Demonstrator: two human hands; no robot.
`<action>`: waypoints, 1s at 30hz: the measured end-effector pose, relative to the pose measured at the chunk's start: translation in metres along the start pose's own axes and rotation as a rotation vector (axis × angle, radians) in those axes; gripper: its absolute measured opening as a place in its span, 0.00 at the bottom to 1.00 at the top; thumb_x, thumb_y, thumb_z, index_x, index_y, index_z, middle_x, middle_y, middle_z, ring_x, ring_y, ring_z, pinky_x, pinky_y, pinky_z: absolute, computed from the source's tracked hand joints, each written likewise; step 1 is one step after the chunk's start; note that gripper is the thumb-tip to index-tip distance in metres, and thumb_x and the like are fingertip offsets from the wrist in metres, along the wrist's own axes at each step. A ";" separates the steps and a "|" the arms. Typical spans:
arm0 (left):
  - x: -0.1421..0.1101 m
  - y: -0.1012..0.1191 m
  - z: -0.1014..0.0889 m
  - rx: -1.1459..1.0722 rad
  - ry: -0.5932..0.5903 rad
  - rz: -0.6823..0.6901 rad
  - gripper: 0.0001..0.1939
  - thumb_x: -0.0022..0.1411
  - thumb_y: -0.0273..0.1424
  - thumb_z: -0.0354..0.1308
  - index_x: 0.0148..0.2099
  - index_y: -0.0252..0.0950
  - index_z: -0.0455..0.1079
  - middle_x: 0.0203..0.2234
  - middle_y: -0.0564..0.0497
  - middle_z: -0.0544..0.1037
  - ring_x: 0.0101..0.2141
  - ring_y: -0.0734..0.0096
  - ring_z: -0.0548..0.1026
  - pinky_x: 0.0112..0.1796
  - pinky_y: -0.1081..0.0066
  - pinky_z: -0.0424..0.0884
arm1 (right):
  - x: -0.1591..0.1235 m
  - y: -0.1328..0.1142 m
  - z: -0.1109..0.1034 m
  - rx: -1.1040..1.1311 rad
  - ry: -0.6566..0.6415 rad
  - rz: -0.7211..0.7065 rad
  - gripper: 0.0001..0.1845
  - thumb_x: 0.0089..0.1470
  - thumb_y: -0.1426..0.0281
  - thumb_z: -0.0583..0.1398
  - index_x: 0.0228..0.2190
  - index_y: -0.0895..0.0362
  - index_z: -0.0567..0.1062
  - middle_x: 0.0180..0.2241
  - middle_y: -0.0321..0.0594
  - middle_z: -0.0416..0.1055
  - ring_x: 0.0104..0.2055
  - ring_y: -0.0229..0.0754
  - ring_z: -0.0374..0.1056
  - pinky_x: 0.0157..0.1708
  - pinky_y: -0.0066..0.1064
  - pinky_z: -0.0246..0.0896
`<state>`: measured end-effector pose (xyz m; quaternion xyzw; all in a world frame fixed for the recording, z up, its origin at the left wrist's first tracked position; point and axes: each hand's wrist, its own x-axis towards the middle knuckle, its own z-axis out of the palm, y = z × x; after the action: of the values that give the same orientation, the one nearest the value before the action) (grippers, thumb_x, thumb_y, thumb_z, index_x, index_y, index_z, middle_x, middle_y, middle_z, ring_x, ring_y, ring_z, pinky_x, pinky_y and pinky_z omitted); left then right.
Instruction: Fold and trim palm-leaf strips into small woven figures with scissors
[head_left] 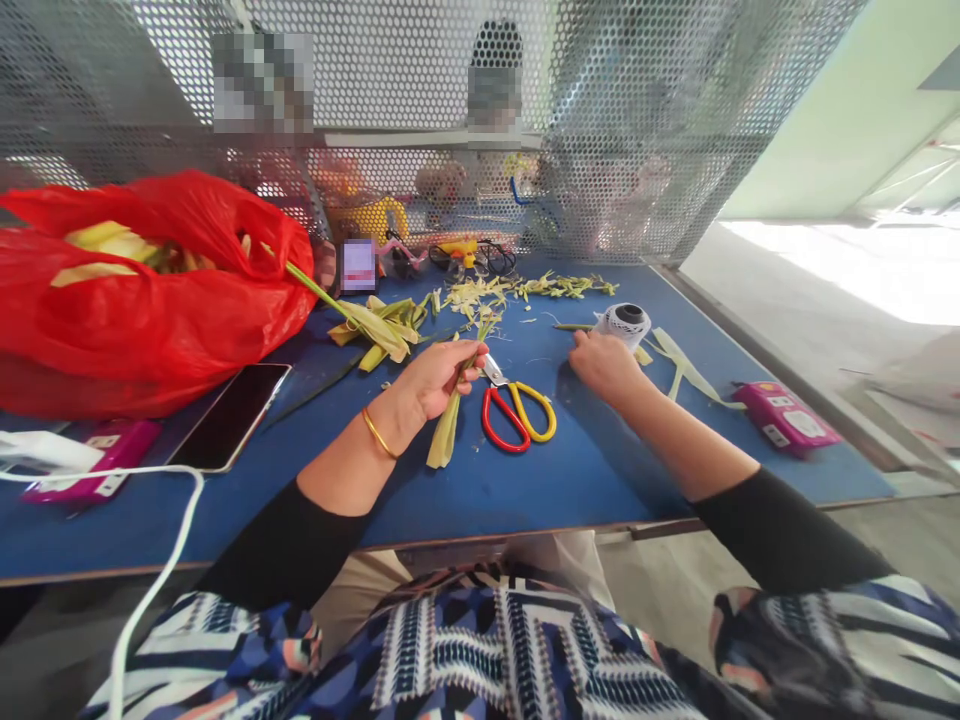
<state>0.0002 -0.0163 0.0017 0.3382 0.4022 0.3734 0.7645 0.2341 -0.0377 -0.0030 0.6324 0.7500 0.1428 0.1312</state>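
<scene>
My left hand (448, 378) is closed around a corn husk (444, 440); its pale wide end hangs below the fist, and thin green tips poke out above. Just right of that hand lie scissors (517, 410) with one red and one yellow handle, their blades partly behind my fingers. My right hand (604, 362) has its fingers curled down at the table, close in front of a spool of white thread (624, 322). What those fingers hold, if anything, is hidden. Beyond them a green stalk (574, 327) lies by the spool.
A red plastic bag (225, 310) of husks bulges at the left, near a dark phone (232, 415) and a white cable (169, 560). Husk pieces (382, 330) and shreds (480, 295) lie ahead. At right sits a purple pack (787, 415). A perforated metal screen (420, 80) stands behind.
</scene>
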 end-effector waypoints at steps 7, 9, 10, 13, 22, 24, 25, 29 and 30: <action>0.002 -0.001 -0.003 -0.004 -0.043 -0.008 0.15 0.68 0.22 0.51 0.28 0.28 0.70 0.19 0.53 0.69 0.14 0.85 0.62 0.13 0.84 0.53 | 0.007 -0.007 0.012 0.029 -0.006 0.094 0.24 0.62 0.83 0.41 0.47 0.71 0.72 0.41 0.67 0.75 0.40 0.55 0.74 0.29 0.35 0.55; 0.003 -0.002 -0.003 -0.006 -0.046 -0.011 0.15 0.68 0.22 0.52 0.28 0.28 0.70 0.19 0.53 0.69 0.14 0.85 0.62 0.13 0.84 0.53 | 0.007 -0.008 0.011 0.052 -0.009 0.129 0.23 0.63 0.82 0.40 0.49 0.70 0.70 0.41 0.65 0.75 0.39 0.53 0.75 0.28 0.34 0.53; 0.004 -0.003 -0.003 -0.004 -0.047 -0.015 0.15 0.68 0.22 0.52 0.28 0.28 0.70 0.19 0.53 0.69 0.14 0.85 0.62 0.13 0.84 0.53 | 0.007 -0.009 0.011 0.065 -0.012 0.137 0.22 0.63 0.81 0.40 0.49 0.69 0.69 0.41 0.63 0.76 0.39 0.53 0.75 0.28 0.34 0.52; 0.003 -0.004 -0.002 0.014 -0.050 -0.027 0.15 0.68 0.22 0.52 0.28 0.28 0.70 0.19 0.53 0.68 0.14 0.86 0.62 0.13 0.84 0.52 | 0.003 -0.016 0.010 0.108 -0.029 0.132 0.18 0.63 0.81 0.45 0.49 0.65 0.68 0.37 0.55 0.77 0.37 0.49 0.74 0.28 0.33 0.50; 0.003 -0.005 -0.001 0.043 -0.038 -0.041 0.15 0.69 0.21 0.50 0.28 0.28 0.70 0.19 0.54 0.68 0.14 0.85 0.62 0.13 0.83 0.52 | -0.021 -0.012 0.009 0.233 0.239 -0.208 0.15 0.63 0.75 0.49 0.37 0.58 0.75 0.36 0.48 0.73 0.33 0.43 0.64 0.34 0.33 0.50; 0.003 -0.005 0.000 0.048 -0.030 -0.049 0.15 0.69 0.21 0.50 0.28 0.28 0.69 0.19 0.54 0.68 0.14 0.85 0.62 0.13 0.83 0.52 | -0.015 0.008 0.008 0.117 0.244 -0.072 0.16 0.63 0.77 0.49 0.34 0.60 0.76 0.36 0.51 0.72 0.35 0.46 0.64 0.36 0.36 0.50; 0.002 -0.005 0.000 0.051 -0.027 -0.053 0.16 0.69 0.21 0.50 0.28 0.28 0.69 0.18 0.54 0.68 0.14 0.85 0.62 0.13 0.83 0.52 | -0.011 0.017 0.009 0.056 0.224 -0.074 0.16 0.62 0.78 0.50 0.30 0.60 0.76 0.36 0.53 0.72 0.38 0.48 0.64 0.38 0.38 0.50; 0.002 -0.005 0.001 0.058 -0.027 -0.059 0.16 0.69 0.21 0.50 0.27 0.28 0.69 0.18 0.53 0.68 0.14 0.85 0.62 0.13 0.84 0.52 | 0.007 0.033 0.015 0.032 0.164 -0.141 0.17 0.56 0.81 0.54 0.19 0.56 0.71 0.33 0.50 0.71 0.40 0.50 0.63 0.42 0.39 0.51; 0.002 -0.005 0.001 0.057 -0.030 -0.058 0.16 0.69 0.21 0.50 0.27 0.28 0.69 0.18 0.53 0.68 0.14 0.85 0.61 0.13 0.84 0.52 | 0.011 0.033 0.017 0.035 0.157 -0.155 0.18 0.56 0.81 0.54 0.19 0.55 0.70 0.33 0.49 0.71 0.40 0.49 0.63 0.43 0.39 0.51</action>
<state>0.0028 -0.0172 -0.0025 0.3535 0.4107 0.3345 0.7710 0.2687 -0.0212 -0.0069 0.5617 0.8069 0.1681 0.0715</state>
